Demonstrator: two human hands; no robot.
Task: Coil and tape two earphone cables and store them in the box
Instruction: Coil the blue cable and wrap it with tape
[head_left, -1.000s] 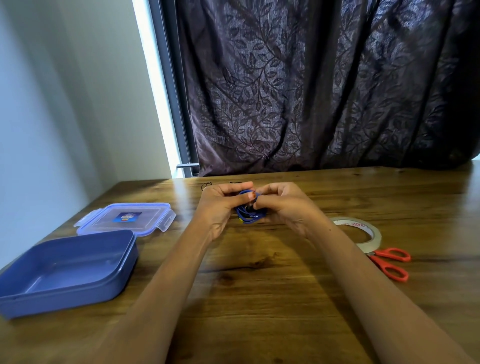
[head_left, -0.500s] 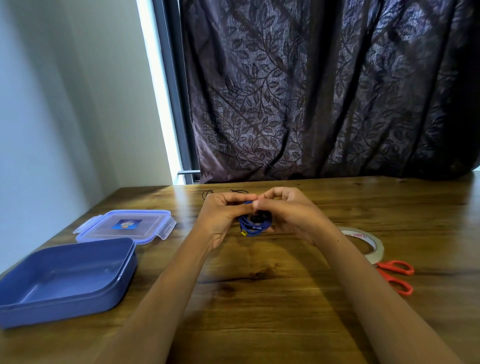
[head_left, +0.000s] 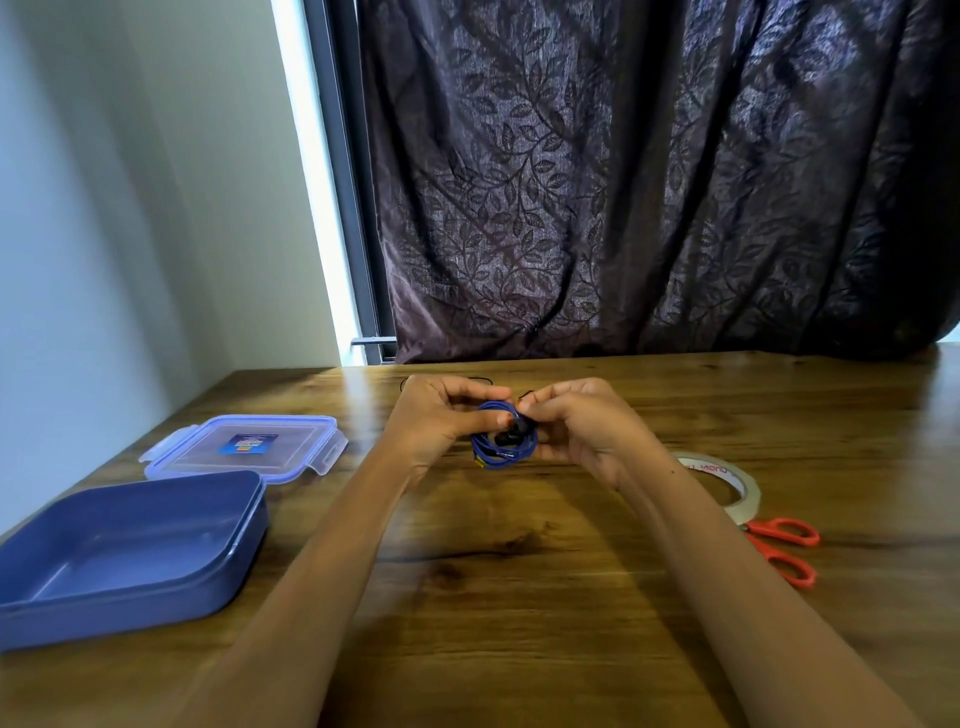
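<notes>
**Blue earphone coil pinched between both hands, tape not yet on**

Nearest the camera, at the left edge of the wooden table (head_left: 493, 597), the blue box (head_left: 130, 551) stands open with nothing in it; neither cable has been stored. Just behind it, close to its far rim, its clear lid (head_left: 244, 447) lies flat with a label in the middle.

On the right, partly hidden by the forearm, the roll of tape (head_left: 737, 488) lies flat beside the orange-handled scissors (head_left: 782, 551); whether the two touch cannot be told.

Further out, at the middle of the table, both hands meet around the blue earphone cable (head_left: 503, 446), wound into a small ring with the dark earbuds gathered on top. The left hand (head_left: 441, 421) is closed on the ring's left side, thumb pressing across the loops. The right hand (head_left: 582, 426) is closed on the right side, fingertips pinching at the earbuds.

The step looks to be finishing the coil. To do it well, the loops should stay even and flat, the earbuds tucked against the ring, and one hand alone should take the pinch so the other is free for tape.

Beyond the hands a thin dark cable (head_left: 447, 380) lies loose on the table, probably the second earphone. Behind it hangs the leaf-patterned curtain (head_left: 649, 182).
</notes>
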